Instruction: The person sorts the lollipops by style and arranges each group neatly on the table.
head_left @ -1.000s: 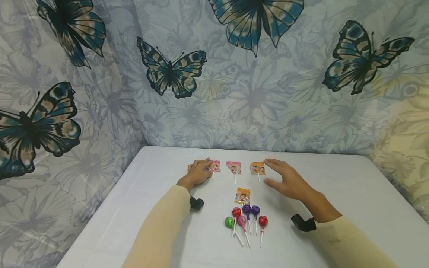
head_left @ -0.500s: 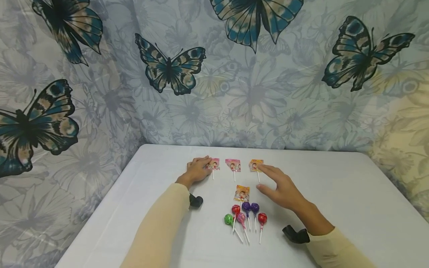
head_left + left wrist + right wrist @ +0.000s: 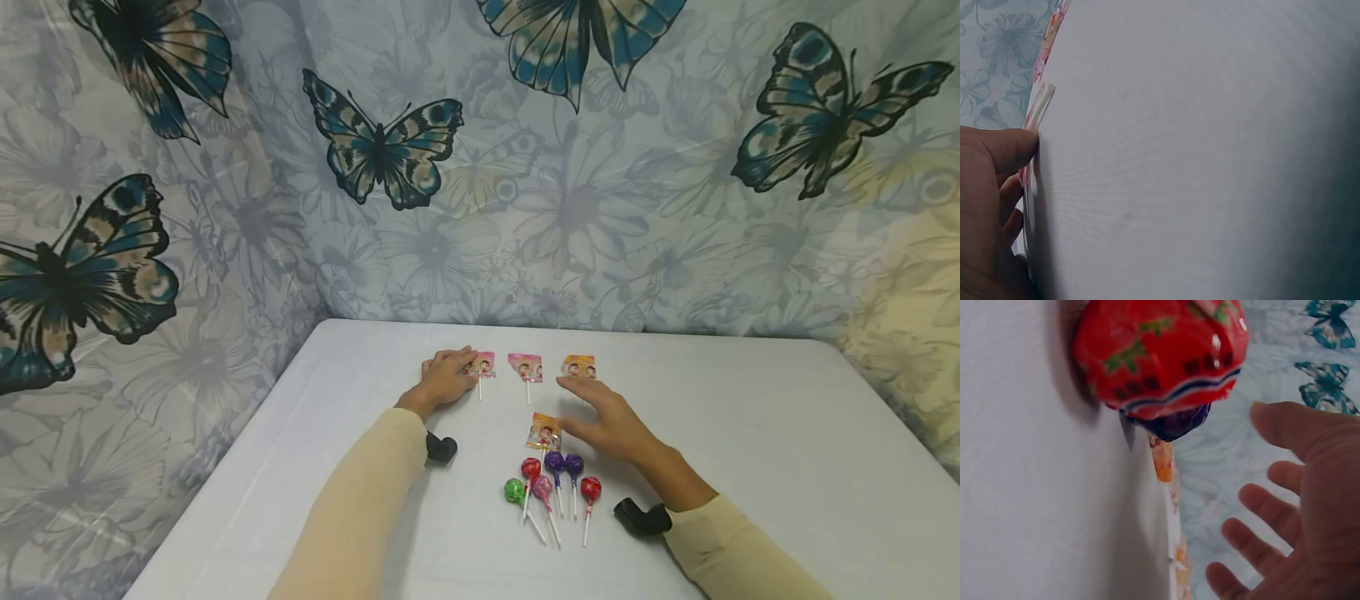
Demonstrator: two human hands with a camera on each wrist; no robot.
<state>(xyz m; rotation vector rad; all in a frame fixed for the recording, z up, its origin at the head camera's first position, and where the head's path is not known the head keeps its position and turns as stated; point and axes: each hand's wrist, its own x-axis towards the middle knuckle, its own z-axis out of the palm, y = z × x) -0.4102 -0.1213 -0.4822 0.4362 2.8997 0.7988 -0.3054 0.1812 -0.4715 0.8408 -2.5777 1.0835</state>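
At the left end of a back row, my left hand (image 3: 447,377) holds a pink-wrapped lollipop (image 3: 483,365) low at the table, thumb by its stick in the left wrist view. Beside it lie a second pink-wrapped lollipop (image 3: 527,368) and an orange-wrapped one (image 3: 580,365), whose stick is mostly hidden by my right hand. Fingers spread, the right hand (image 3: 611,419) hovers with its thumb tip right at the edge of another orange-wrapped lollipop (image 3: 543,431) nearer me. Nothing is in its grasp in the right wrist view, where a red lollipop (image 3: 1160,356) looms close.
Round lollipops cluster in front of the nearer orange one: green (image 3: 514,490), pink (image 3: 543,487), red (image 3: 531,467) and two purple, with another red one (image 3: 591,489) at their right. All lie on a white-covered table (image 3: 750,433) before a butterfly-patterned cloth backdrop (image 3: 645,250).
My right hand has moved left and toward me, from beside the back orange-wrapped lollipop to the nearer one. The left hand stays at the pink-wrapped lollipop.
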